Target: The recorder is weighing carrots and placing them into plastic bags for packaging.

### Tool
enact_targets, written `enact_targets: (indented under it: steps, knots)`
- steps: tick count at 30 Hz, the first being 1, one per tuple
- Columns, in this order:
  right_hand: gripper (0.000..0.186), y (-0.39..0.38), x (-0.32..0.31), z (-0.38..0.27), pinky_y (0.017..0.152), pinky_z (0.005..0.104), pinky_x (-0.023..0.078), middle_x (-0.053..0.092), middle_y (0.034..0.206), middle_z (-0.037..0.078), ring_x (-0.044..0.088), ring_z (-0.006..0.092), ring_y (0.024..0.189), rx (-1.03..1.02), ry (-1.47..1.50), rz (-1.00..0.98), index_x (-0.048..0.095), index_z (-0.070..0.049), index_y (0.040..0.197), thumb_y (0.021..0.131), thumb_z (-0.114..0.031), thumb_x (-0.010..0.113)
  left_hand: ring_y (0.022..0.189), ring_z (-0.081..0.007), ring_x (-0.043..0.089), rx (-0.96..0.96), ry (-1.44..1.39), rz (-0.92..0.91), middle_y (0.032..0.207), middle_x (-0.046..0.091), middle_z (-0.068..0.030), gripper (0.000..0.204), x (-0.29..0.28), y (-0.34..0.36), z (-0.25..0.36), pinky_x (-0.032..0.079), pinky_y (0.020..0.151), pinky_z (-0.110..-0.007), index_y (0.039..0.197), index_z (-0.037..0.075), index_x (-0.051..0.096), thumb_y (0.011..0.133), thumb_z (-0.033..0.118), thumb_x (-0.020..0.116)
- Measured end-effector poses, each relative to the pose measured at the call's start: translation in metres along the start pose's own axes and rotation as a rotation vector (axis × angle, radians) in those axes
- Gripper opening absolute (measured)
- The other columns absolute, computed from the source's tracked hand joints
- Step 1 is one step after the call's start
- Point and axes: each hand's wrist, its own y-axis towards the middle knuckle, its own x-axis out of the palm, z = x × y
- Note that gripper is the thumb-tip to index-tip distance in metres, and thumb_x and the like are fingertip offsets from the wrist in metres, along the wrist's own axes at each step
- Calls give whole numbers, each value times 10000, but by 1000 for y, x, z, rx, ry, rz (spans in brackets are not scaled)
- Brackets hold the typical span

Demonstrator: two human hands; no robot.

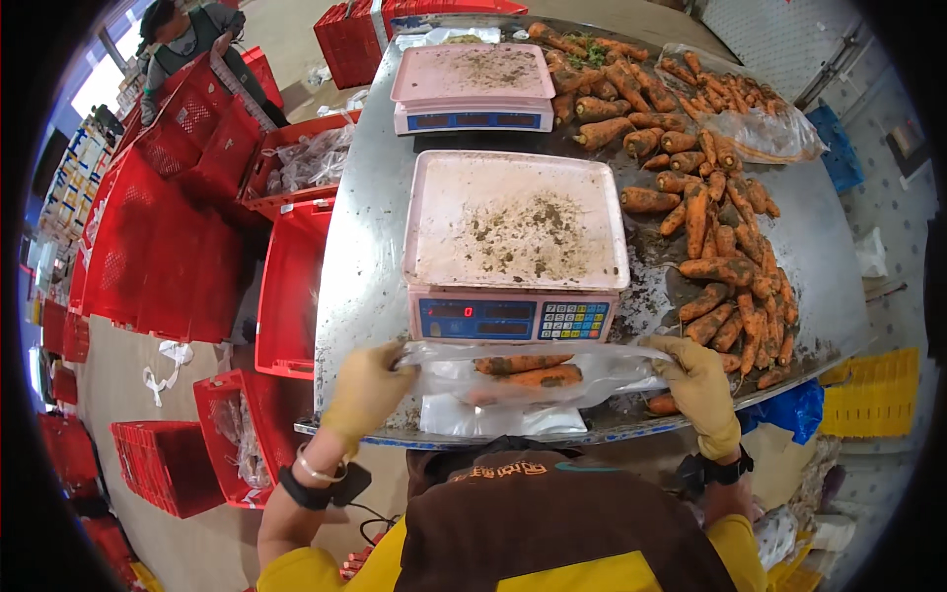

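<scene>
Stretched between both yellow-gloved hands is a clear plastic bag (617, 373) with a few soil-stained carrots (533, 377) inside, held at the table's near edge. My left hand (370, 392) pinches one end of it; my right hand (702, 390) closes on the other end. Beneath the bag lies a stack of white plastic bags (503, 418). Just beyond it stands a pink weighing scale (513, 222), its pan bearing only crumbs of soil and its display lit. A heap of loose carrots (730, 242) spreads along the right of the metal table (367, 286).
A second pink scale (473, 74) sits farther back. An open sack of carrots (755, 128) lies at the far right. Red crates (296, 291) line the left side, some with bagged goods. A person (192, 44) bends over crates at upper left. A yellow crate (873, 393) stands right.
</scene>
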Motion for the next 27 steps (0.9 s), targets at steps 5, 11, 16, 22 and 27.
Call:
enact_targets:
  steps: [5,11,16,22,27]
  knots:
    - [312,8,9,-21,834,288,535,693,1015,84,652,157,911,93,607,-83,583,12,1286,1010,-126,533,1123,-203,610,56,-1223,-231,1112,683,-130,313,20,-22,-1,413,1045,-325,1125,-72,637,969,187,556]
    - [439,-2,-3,-70,795,322,549,646,1152,118,663,184,811,166,1179,-321,460,-33,1433,1008,-125,521,1191,-259,600,151,-1001,-676,1402,505,-179,448,2,-69,63,404,1103,-344,1408,-57,427,964,-1,396]
    - [809,3,23,-81,985,397,477,525,1422,105,533,357,1251,-707,-360,-556,500,-216,1445,713,121,566,1121,-260,650,222,-832,-824,1270,615,-173,510,30,-23,65,551,947,-354,1451,-26,376,986,99,546]
    - [760,21,46,-47,930,413,493,605,1320,95,551,336,1222,-1090,-332,-417,534,-209,1402,690,-9,709,1051,-187,660,473,-817,-915,1215,651,-135,632,65,-8,72,549,891,-310,1408,9,458,866,118,765]
    - [678,23,43,-42,858,414,483,598,1165,157,598,363,1003,-774,-235,-567,442,-192,1480,848,-115,676,761,-127,642,202,-323,-426,811,693,-53,269,80,-14,64,524,768,-294,1106,-29,685,949,189,664]
